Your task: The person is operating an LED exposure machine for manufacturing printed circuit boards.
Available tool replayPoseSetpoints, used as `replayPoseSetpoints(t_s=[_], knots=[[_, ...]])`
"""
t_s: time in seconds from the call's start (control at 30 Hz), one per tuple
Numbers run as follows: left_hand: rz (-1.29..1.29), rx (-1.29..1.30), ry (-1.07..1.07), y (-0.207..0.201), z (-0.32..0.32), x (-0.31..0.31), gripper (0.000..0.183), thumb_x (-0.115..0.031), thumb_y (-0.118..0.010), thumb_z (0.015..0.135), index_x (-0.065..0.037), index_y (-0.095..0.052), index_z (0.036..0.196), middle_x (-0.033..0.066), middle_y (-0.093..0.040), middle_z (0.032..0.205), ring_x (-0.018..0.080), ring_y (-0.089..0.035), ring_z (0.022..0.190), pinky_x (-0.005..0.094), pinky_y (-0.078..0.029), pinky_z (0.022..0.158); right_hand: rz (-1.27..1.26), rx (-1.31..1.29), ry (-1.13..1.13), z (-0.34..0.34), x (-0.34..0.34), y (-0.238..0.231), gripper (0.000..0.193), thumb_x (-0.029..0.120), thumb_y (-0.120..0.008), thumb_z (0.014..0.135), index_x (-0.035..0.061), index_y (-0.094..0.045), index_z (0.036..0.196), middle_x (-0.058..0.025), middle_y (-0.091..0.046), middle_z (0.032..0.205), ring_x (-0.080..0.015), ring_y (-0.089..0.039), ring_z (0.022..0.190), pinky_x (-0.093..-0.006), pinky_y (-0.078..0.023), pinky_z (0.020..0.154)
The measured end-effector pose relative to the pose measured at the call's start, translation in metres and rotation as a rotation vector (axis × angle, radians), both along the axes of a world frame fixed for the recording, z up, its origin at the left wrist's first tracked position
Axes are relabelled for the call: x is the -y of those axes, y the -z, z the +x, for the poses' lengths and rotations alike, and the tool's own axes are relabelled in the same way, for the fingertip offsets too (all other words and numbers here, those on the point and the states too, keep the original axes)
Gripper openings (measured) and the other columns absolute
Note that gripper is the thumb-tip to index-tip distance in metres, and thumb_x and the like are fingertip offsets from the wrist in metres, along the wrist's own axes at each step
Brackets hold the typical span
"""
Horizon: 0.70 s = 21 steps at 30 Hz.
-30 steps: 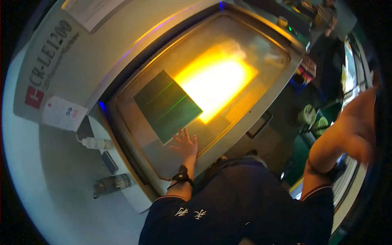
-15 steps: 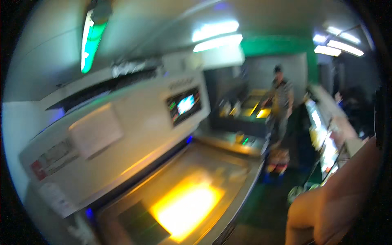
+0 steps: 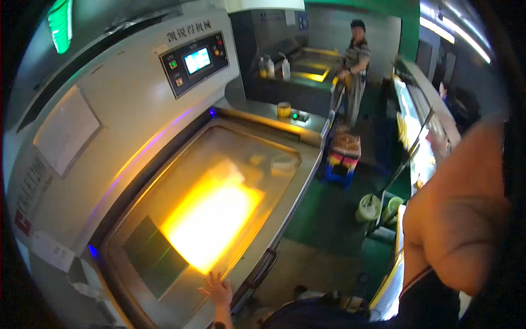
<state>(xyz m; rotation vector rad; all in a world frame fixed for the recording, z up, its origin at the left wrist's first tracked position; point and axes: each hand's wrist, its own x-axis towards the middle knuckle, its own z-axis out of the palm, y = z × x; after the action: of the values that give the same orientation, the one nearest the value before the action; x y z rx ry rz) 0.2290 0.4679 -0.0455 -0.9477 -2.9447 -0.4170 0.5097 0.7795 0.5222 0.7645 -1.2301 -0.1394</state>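
My left hand [image 3: 218, 289] reaches in from the lower edge with its fingers spread, over the near edge of the machine's flat bed [image 3: 186, 307]. Just beyond its fingertips glows a bright yellow-lit rectangle [image 3: 213, 216] on the bed. Beside that lies a dark, flat rectangular panel [image 3: 156, 256]. My right hand [image 3: 460, 219] is raised very close on the right side, large in view. Its fingers run out of view, so its grip is hidden.
A large pale machine housing [image 3: 126, 104] with a control panel [image 3: 194, 61] overhangs the bed. A yellow roll [image 3: 283, 109] sits at the bed's far end. Along the aisle are a loaded blue stool [image 3: 339, 174], buckets [image 3: 369, 208] and a person [image 3: 357, 60] at another machine.
The view has tilted down and turned right, and is sharper now. My left hand has come into view over the bed's edge. My right hand remains raised at the right.
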Motion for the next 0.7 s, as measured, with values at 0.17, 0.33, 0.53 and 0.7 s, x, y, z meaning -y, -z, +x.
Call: replayPoseSetpoints(t_s=[0.17,0.33,0.53,0.7], knots=[[-0.038,0.045,-0.082,-0.026,0.016,0.013,0.051,-0.046,-0.049,0.089,-0.018,-0.052,0.131,0.0077,-0.037,0.147,0.0352,-0.025,0.139,0.0612,-0.012,0.11,-0.551,0.792,-0.004,-0.088,-0.064,0.147,0.039,0.02,-0.067,0.084,0.0017,-0.053,0.115,-0.0177,-0.057,0.114,-0.027,-0.056,0.105,-0.0378,-0.043,0.092],[-0.056,0.106,-0.086,-0.053,0.01,-0.003,0.051,-0.043,-0.055,0.086,-0.016,-0.053,0.13,0.0066,-0.034,0.149,0.0334,-0.023,0.14,0.0602,-0.012,0.11,-1.409,2.004,0.228,-0.075,-0.114,0.456,0.044,0.018,-0.066,0.083,0.0037,-0.053,0.124,-0.0155,-0.058,0.119,-0.027,-0.057,0.107,-0.0379,-0.043,0.094],[-0.092,0.151,-0.112,-0.051,0.0,0.008,0.052,-0.045,-0.057,0.086,-0.017,-0.054,0.129,0.0051,-0.034,0.149,0.0317,-0.022,0.141,0.06,-0.014,0.11,-0.421,2.489,0.805,-0.124,-0.084,0.599,0.07,0.036,-0.066,0.082,0.0162,-0.036,0.142,-0.0155,-0.025,0.15,-0.0347,-0.032,0.134,-0.0475,-0.028,0.11],[-0.052,0.123,-0.077,-0.039,-0.001,0.009,0.054,-0.052,-0.054,0.086,-0.018,-0.055,0.128,0.0043,-0.036,0.148,0.032,-0.025,0.14,0.0601,-0.013,0.11,-0.473,2.161,0.925,-0.178,-0.076,0.666,0.055,0.027,-0.061,0.084,0.0146,-0.045,0.135,-0.017,-0.038,0.142,-0.0353,-0.037,0.13,-0.0476,-0.027,0.11]])
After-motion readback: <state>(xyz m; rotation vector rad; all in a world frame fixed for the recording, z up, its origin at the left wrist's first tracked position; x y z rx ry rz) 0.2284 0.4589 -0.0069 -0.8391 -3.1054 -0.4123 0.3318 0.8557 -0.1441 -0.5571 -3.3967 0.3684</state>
